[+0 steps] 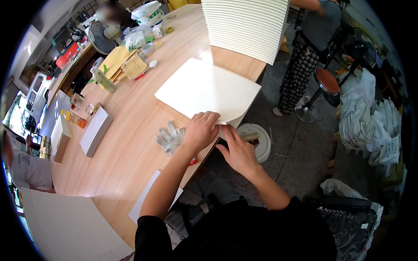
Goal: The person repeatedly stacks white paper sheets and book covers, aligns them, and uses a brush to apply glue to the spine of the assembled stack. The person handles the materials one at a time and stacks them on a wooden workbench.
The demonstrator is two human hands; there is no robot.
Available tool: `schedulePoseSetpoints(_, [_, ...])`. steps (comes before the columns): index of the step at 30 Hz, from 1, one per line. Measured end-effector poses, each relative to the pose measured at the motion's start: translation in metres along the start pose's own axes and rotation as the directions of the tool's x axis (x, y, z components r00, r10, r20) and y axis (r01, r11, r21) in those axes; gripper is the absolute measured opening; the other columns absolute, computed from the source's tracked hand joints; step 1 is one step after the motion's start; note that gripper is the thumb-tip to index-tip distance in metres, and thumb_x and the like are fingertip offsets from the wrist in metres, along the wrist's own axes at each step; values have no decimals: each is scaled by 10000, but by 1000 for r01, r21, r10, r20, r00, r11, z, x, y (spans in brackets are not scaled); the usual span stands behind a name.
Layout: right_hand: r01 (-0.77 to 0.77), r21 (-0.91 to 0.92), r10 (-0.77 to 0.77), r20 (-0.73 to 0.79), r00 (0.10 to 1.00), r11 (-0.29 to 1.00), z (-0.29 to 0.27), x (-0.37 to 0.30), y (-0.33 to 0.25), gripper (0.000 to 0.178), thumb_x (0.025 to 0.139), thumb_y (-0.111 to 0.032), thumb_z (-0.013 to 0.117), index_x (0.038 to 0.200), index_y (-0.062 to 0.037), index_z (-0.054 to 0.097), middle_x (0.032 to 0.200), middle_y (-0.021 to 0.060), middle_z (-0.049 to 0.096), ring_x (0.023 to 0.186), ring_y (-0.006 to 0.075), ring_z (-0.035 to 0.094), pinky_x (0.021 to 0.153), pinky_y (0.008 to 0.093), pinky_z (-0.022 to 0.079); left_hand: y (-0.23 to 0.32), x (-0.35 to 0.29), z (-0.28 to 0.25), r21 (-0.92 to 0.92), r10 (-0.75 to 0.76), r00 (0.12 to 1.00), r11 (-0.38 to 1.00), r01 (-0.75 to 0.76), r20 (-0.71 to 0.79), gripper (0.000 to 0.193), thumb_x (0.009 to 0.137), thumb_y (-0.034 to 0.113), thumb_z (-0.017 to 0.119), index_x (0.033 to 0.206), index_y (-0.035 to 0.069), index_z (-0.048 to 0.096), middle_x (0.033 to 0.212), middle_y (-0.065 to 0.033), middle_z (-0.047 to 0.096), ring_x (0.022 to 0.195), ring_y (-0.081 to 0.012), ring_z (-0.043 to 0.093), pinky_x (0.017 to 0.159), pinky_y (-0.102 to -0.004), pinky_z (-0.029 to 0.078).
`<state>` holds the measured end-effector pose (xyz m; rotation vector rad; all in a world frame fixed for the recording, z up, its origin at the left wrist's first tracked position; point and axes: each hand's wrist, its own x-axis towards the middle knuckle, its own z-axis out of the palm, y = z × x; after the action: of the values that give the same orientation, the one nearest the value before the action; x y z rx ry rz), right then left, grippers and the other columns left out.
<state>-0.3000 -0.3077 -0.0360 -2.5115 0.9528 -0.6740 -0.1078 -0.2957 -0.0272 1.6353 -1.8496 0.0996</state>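
Note:
A large cream-white paper sheet (208, 89) lies on the wooden table, its near corner lifted slightly at the table's edge. Curled over that near edge, the fingers of my left hand (201, 132) grip the sheet, the thumb partly hidden. My right hand (241, 152) is just beside it, off the table's edge; its fingers reach to the same corner and its thumb stands apart. Whether the right fingertips press under the paper cannot be made out. A grey-white work glove (170, 138) lies left of my left hand.
A tall stack of cream sheets (246, 26) stands at the far right end, a pale stack (65, 222) near left. A white bucket (261, 145) is below the table edge. Grey-white blocks (96, 130), bottles and envelopes (134, 67) lie leftward. One person stands beyond a stool (326, 81).

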Motion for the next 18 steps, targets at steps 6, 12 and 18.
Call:
schedulePoseSetpoints(6, [-27, -16, 27, -18, 999, 1000, -2, 5, 1, 663, 952, -370, 696, 1480, -53, 450, 1391, 147, 603, 819, 381, 734, 645, 468, 599, -9, 12, 11, -126, -229, 965, 969, 213, -130, 204, 816, 179, 796, 961, 74, 699, 951, -115, 699, 879, -348, 664, 768, -444, 512])
schedulePoseSetpoints(12, [-278, 506, 258, 110, 960, 816, 12, 17, 42, 609, 1024, -487, 590, 1388, 1, 570, 1253, 178, 700, 830, 289, 743, 694, 401, 585, -33, 2, -67, -664, -561, 828, 625, 411, -15, 285, 858, 131, 819, 1107, 17, 738, 1041, -64, 761, 976, -254, 729, 893, -375, 531])
schedulePoseSetpoints(18, [-588, 706, 115, 673, 731, -395, 3, 18, 38, 539, 1051, -408, 534, 1349, 40, 576, 1105, 157, 722, 758, 235, 690, 551, 291, 489, -53, -65, -184, -742, -444, 884, 543, 393, 144, 207, 879, 22, 765, 1083, 26, 731, 1407, -108, 641, 1400, -227, 500, 1109, -387, 466])
